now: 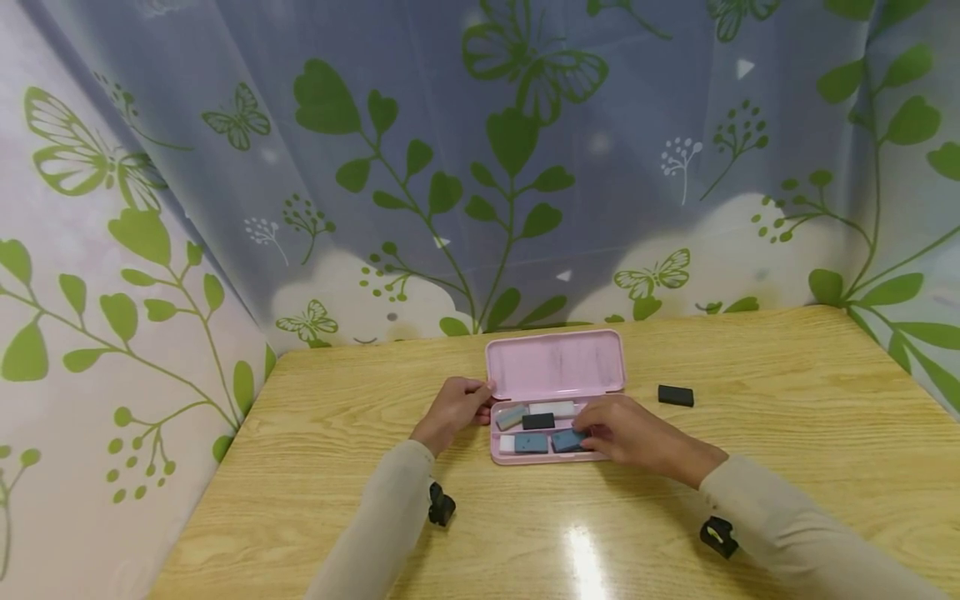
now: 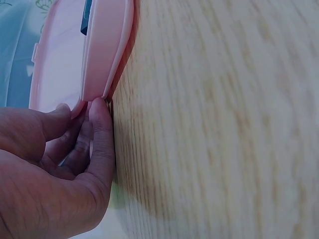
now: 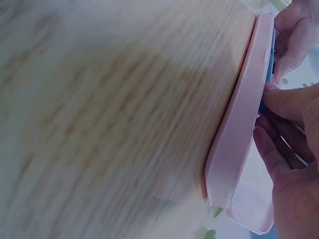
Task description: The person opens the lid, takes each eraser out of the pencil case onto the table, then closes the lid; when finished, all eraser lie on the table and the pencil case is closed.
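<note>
A pink case (image 1: pixel 517 460) stands open on the table (image 1: pixel 337 433), its lid (image 1: pixel 556 365) tipped back toward the wall fabric. The right hand (image 1: pixel 626 433) reaches over the case's right end and pinches a blue block (image 1: pixel 567 441) between thumb and fingers at the right part of the front row; that hand hides whatever lies in the right end behind it. The left hand (image 1: pixel 459 410) grips the case's rear left corner, thumb against the lid and a finger against the base.

Left of the pinched block, in the same front row, lies a blue block with a white end (image 1: pixel 529 443). In the row behind are a grey-blue block (image 1: pixel 512 417), set aslant at the left, a white block (image 1: pixel 551 408), and a small black block (image 1: pixel 538 422) just in front of the white one, partly covering it; whether they touch cannot be told.

Outside the case, a second black block (image 1: pixel 676 396) lies on the table to the right, beyond the right forearm and apart from everything. Nearer the viewer, dark wrist mounts (image 1: pixel 441 505) hang below both light sleeves (image 1: pixel 390 500). Patterned fabric (image 1: pixel 420 183) with green leaves and butterflies rises behind the table's far edge and along its sides.
</note>
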`<state>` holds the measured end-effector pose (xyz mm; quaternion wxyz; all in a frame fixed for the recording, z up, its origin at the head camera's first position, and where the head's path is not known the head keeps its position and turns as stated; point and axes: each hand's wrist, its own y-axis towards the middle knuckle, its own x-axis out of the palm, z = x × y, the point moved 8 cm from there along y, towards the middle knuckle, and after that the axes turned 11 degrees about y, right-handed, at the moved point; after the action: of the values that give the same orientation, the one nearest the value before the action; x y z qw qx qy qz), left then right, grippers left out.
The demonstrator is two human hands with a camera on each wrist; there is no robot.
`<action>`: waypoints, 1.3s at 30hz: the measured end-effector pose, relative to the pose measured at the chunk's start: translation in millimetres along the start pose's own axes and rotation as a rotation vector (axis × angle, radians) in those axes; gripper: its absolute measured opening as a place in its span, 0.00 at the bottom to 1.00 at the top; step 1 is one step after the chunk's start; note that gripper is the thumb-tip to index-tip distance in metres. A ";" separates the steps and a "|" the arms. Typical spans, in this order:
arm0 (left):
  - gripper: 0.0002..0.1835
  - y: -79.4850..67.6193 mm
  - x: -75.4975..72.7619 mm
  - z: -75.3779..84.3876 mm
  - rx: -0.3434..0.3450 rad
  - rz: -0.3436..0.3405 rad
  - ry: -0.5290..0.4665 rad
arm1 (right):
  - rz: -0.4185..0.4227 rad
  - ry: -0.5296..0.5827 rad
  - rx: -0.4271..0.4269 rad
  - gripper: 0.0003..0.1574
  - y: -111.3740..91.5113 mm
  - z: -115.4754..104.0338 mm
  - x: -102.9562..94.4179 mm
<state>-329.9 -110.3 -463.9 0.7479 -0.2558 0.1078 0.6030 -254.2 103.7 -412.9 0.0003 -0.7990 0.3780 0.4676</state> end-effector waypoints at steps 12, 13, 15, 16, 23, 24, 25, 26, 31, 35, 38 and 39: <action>0.17 -0.1 0.0 -0.3 0.001 0.004 -0.001 | 0.008 0.026 0.009 0.08 0.3 -1.9 -0.9; 0.17 -0.1 -0.1 -0.3 0.003 0.004 0.000 | 0.005 0.030 0.012 0.07 0.4 -2.2 -0.9; 0.17 -0.2 -0.2 -0.1 0.006 0.004 0.004 | 0.003 0.036 0.018 0.07 0.3 -2.6 -1.3; 0.17 -0.3 -0.2 0.0 0.007 0.003 0.006 | 0.003 0.037 0.020 0.07 0.2 -2.7 -1.5; 0.17 -1.0 0.0 0.5 0.010 0.001 -0.001 | 0.011 0.013 0.050 0.08 -2.6 -2.7 -7.2; 0.17 -1.1 0.0 0.5 0.009 0.000 -0.004 | 0.014 0.012 0.058 0.08 -3.1 -2.1 -8.3; 0.17 -1.1 0.0 0.5 0.009 0.000 -0.006 | 0.017 0.011 0.068 0.08 -3.6 -1.4 -9.4; 0.17 -1.0 0.0 0.5 0.009 0.000 -0.007 | 0.020 0.012 0.077 0.08 -4.0 -0.7 -10.6; 0.17 0.1 0.1 0.3 0.006 -0.001 0.001 | 0.038 0.033 0.088 0.10 -7.4 1.1 -17.8; 0.17 0.0 0.2 0.2 0.008 -0.005 -0.002 | 0.051 0.051 0.116 0.10 -11.9 3.7 -24.7; 0.17 -0.6 0.3 0.4 0.012 -0.007 -0.006 | 0.057 0.059 0.151 0.11 -16.3 6.6 -30.7; 0.17 -0.8 0.3 0.4 0.012 -0.008 -0.009 | 0.058 0.063 0.160 0.11 -17.8 7.6 -32.7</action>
<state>-329.2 -109.9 -463.5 0.7523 -0.2490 0.1071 0.6004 -258.1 138.9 -399.0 0.0388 -0.7996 0.4369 0.4101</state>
